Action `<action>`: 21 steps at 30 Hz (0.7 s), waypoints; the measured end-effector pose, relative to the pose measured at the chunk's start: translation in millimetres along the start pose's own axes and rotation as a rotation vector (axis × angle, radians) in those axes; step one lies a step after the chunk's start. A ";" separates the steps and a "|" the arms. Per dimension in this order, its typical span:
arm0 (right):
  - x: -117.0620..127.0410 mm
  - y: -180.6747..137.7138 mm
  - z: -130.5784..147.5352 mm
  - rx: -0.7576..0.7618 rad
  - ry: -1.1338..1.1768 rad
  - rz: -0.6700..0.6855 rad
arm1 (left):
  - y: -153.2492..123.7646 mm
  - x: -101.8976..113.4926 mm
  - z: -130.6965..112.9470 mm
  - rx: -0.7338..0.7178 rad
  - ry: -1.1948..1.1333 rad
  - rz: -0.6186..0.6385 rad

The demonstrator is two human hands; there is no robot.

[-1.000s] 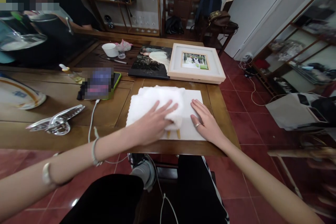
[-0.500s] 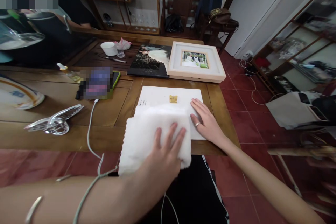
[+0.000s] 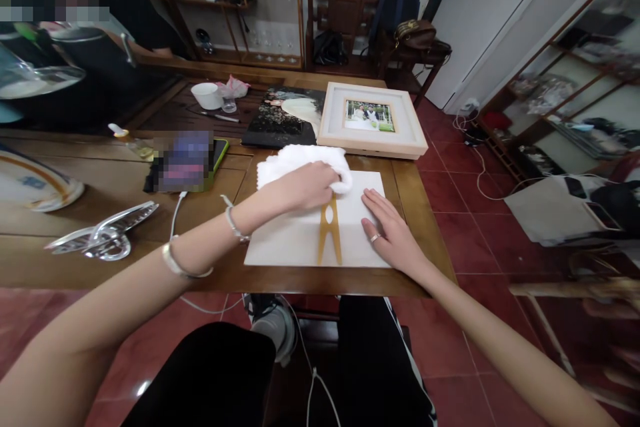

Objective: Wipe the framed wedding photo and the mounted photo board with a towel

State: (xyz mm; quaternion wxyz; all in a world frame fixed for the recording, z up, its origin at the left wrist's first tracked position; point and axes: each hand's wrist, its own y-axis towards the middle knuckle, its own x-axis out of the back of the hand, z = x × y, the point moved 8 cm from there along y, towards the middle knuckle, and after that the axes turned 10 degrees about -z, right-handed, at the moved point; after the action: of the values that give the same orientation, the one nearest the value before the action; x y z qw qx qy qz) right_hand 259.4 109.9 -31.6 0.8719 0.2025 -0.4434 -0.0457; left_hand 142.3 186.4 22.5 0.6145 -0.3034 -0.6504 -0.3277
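A white board [image 3: 300, 240], the back of a picture frame, lies face down at the near edge of the wooden table [image 3: 130, 187]. A yellow-brown stand leg [image 3: 329, 232] is fixed to its middle. My left hand [image 3: 305, 185] is closed on a fluffy white cloth [image 3: 295, 157] and presses it on the far part of the board. My right hand [image 3: 393, 230] lies flat on the board's right side, fingers stretched out, a ring on one finger.
Behind the board are a white-framed photo [image 3: 371, 119] and a dark photo print [image 3: 283, 117]. To the left lie a phone with cable [image 3: 186, 161], a silver clip [image 3: 103, 232], a plate [image 3: 35, 181], a small bottle [image 3: 129, 139] and a white cup [image 3: 209, 95]. A person sits far left.
My left hand dragged the cloth toward me off the table edge, then pushed it back to the far end of the board, baring the stand leg. The right hand stayed put.
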 end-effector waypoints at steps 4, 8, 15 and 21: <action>1.1 1.4 1.6 0.013 0.003 0.007 | 10.0 -7.7 -38.4 -0.008 0.042 -0.024; 0.7 1.2 -0.8 0.011 0.040 0.015 | -15.3 -13.4 -78.9 0.038 0.234 -0.072; -1.0 1.1 -5.1 -0.027 0.049 0.007 | -87.3 -22.3 -145.8 -0.138 0.256 -0.096; -1.5 0.5 -4.0 -0.006 0.016 0.007 | -51.3 -19.7 -95.0 -0.063 0.173 -0.041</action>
State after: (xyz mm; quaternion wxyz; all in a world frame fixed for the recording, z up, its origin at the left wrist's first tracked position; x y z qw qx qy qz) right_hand 261.6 112.0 -34.7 0.8761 0.1990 -0.4370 -0.0425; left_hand 159.6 79.8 3.0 0.6516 -0.2800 -0.5903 -0.3856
